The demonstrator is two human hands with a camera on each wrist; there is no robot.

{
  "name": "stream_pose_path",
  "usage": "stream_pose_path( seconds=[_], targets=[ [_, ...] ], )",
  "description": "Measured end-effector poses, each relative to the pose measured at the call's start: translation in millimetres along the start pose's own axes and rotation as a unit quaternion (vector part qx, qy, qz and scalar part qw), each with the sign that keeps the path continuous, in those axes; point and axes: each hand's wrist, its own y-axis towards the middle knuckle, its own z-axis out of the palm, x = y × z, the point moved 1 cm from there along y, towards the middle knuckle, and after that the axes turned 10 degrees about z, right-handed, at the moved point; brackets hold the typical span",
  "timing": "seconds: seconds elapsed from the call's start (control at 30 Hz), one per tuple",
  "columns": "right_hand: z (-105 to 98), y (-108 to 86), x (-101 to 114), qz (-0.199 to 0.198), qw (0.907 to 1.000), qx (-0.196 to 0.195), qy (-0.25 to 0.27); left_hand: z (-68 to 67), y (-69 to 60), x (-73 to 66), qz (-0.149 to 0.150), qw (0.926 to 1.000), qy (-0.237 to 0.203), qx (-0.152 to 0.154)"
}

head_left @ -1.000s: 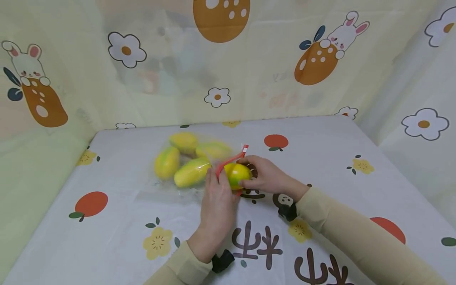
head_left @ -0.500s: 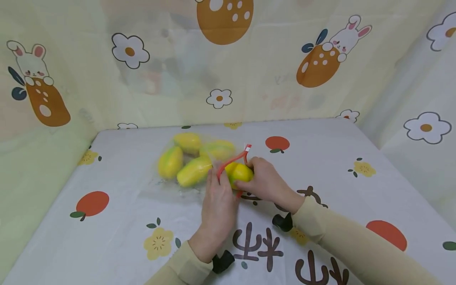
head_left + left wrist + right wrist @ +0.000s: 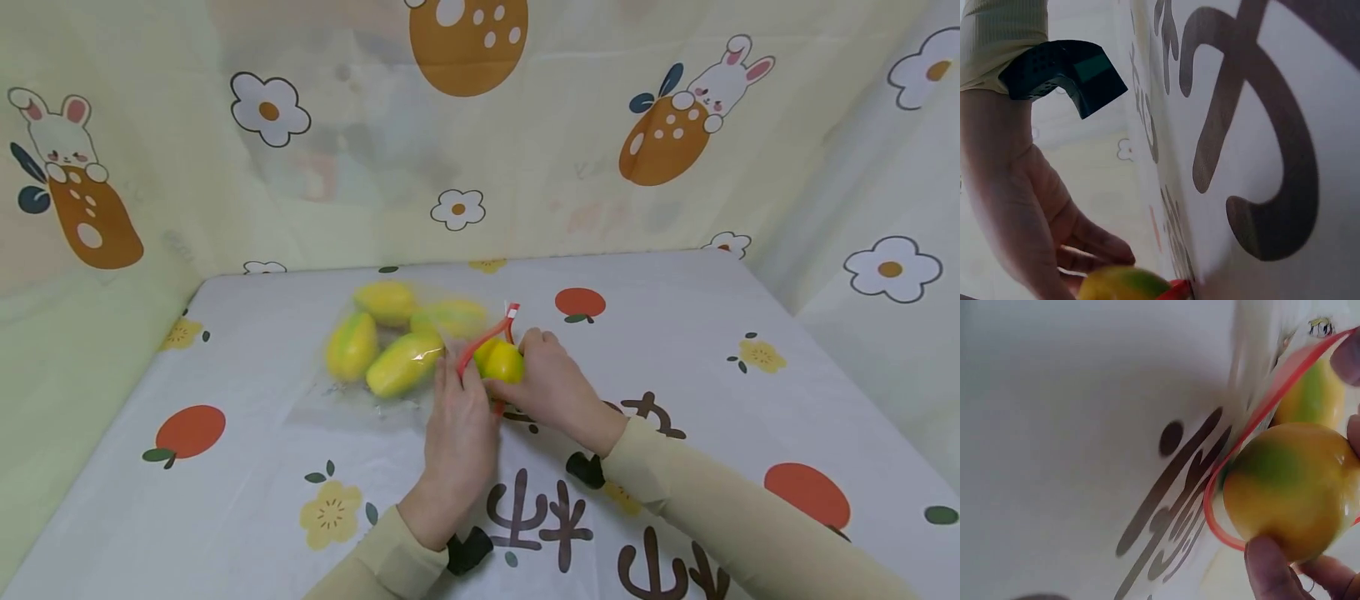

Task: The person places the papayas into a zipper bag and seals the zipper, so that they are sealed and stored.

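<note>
A clear plastic bag with a red zip edge lies on the table, its mouth toward the right. Several yellow-green mangoes are inside it. At the mouth, my right hand grips another glossy mango. The right wrist view has this mango within the red loop of the opening, with the fingertips against it. My left hand holds the near side of the bag's mouth. In the left wrist view, part of that mango shows beyond the left hand; its fingertips are partly hidden.
The table is covered by a white cloth printed with fruit, flowers and dark characters. Patterned curtains enclose the back and sides. A black wrist mount sits on the left wrist and another black mount on the right.
My right hand has moved slightly left with the mango, which sits deeper in the bag's mouth, and the hand covers more of it. The left hand stays almost where it was.
</note>
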Motion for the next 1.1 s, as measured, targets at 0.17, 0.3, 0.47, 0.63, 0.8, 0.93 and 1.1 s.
stream_pose_path(
  seconds=[0.17, 0.3, 0.47, 0.63, 0.8, 0.93, 1.1],
  targets=[
    [2, 0.2, -1, -0.038, 0.9979, 0.018, 0.05, 0.5, 0.9, -0.3, -0.022, 0.9994, -0.024, 0.013],
    [4, -0.7, -5, -0.03, 0.9902, 0.068, 0.118, 2.4, 1.0, -1.5, -0.009, 1.0, -0.002, 0.001],
    [7, 1.5, -6, -0.023, 0.9785, 0.115, 0.17, 5.3, 0.7, -1.3, 0.034, 0.9947, 0.093, -0.024],
    [10, 4.3, -5, -0.017, 0.9531, 0.18, 0.243, 7.4, -1.6, -1.4, 0.026, 0.9907, 0.132, -0.023],
    [11, 9.0, -10, -0.017, 0.9261, 0.257, 0.276, 10.4, -4.8, -2.6, 0.016, 0.9885, 0.15, 0.001],
    [7, 10.6, -19, -0.047, 0.9165, 0.288, 0.273, 15.2, -6.9, -2.6, 0.016, 0.9855, 0.169, -0.006],
    [-8, 11.0, -37, -0.064, 0.9198, 0.282, 0.265, 17.8, -7.1, -2.9, 0.015, 0.9844, 0.175, -0.011]
  ],
)
